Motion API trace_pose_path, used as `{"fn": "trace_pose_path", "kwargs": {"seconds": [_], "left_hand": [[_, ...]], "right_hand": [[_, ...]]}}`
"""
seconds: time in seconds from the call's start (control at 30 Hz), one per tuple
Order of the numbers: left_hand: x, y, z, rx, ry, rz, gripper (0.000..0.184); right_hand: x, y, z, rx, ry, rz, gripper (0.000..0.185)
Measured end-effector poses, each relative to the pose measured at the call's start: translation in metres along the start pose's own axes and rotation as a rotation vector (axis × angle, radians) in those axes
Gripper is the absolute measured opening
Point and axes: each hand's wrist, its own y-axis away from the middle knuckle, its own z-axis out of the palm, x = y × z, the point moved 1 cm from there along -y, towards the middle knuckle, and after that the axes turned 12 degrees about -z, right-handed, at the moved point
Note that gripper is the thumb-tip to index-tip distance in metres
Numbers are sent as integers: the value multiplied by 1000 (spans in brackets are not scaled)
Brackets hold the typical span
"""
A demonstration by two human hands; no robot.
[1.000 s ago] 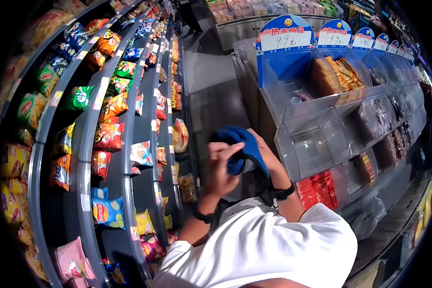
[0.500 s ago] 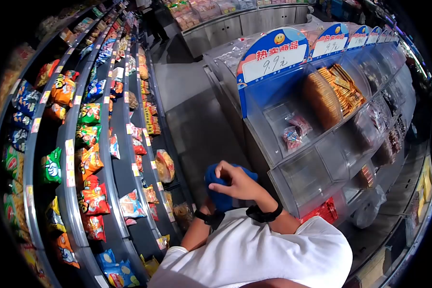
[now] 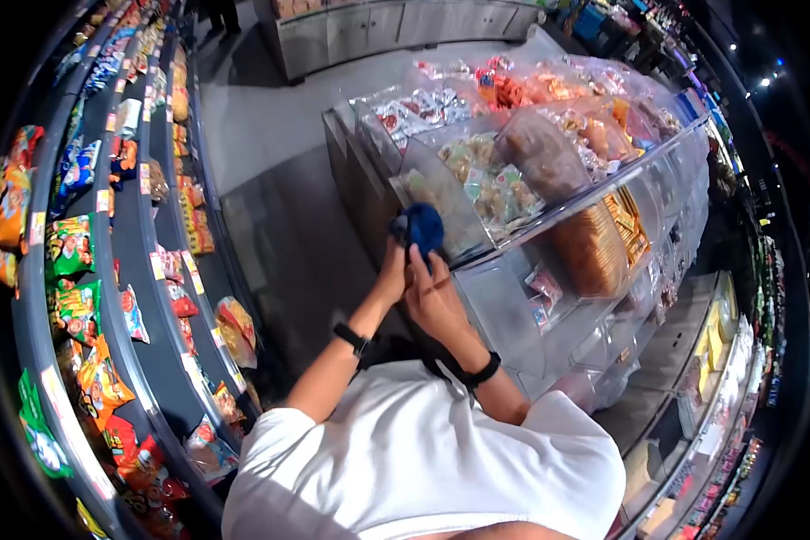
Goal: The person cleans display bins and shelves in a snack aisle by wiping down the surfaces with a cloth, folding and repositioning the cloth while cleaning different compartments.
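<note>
A bunched blue cloth (image 3: pixel 425 227) is held in front of me, close to the corner of a clear candy bin (image 3: pixel 459 250). My left hand (image 3: pixel 393 272) is closed on its left side, where a darker part shows; its fingertips are partly hidden. My right hand (image 3: pixel 434 295) has its fingers bent against the cloth's lower edge. Dark bands sit on both wrists. Just right of the hands, the lower bin compartment holds a few small wrapped packs (image 3: pixel 542 292), beside a row of packed brown-gold snacks (image 3: pixel 594 245).
Shelves of bagged snacks (image 3: pixel 103 382) run along my left. The aisle floor (image 3: pixel 283 216) lies between them and the bins. Upper bins hold wrapped sweets (image 3: pixel 490 184). A grey cabinet (image 3: pixel 378 40) stands ahead, with a person's legs (image 3: pixel 222 13) at far left. More shelves (image 3: pixel 720 360) line the right.
Both hands have moved forward and up with the blue cloth, toward the bin corner. The view has shifted, so the upper bins show and the blue price signs' faces no longer do.
</note>
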Motion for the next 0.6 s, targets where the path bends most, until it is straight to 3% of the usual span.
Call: {"fn": "trace_pose_path", "kwargs": {"seconds": [0.07,0.1,0.13,0.2,0.23,0.33,0.4,0.47,0.53,0.6], "left_hand": [[20,-15,8,28,-91,29,50],[33,-22,10,58,-202,76,50],[39,-29,6,53,-143,5,53],[37,-43,-24,163,-547,114,53],[30,-61,-45,171,-578,113,53],[51,-99,-78,74,-735,124,61],[84,-107,-79,173,-1341,378,71],[106,-135,-89,172,-1388,411,69],[131,-138,-86,-39,-1080,188,61],[149,-125,-72,-21,-1209,193,50]], "right_hand": [[11,-24,4,77,20,62,70],[23,-26,11,-4,-32,115,73],[33,-28,22,3,-45,116,73],[48,-38,45,-67,-86,113,73],[54,-45,53,-105,-114,122,71],[66,-78,53,-63,-256,62,70],[70,-106,44,-118,-309,144,72],[79,-132,43,-228,-385,149,76],[69,-147,37,-180,-323,114,76],[65,-157,29,-194,-293,53,73]]}}
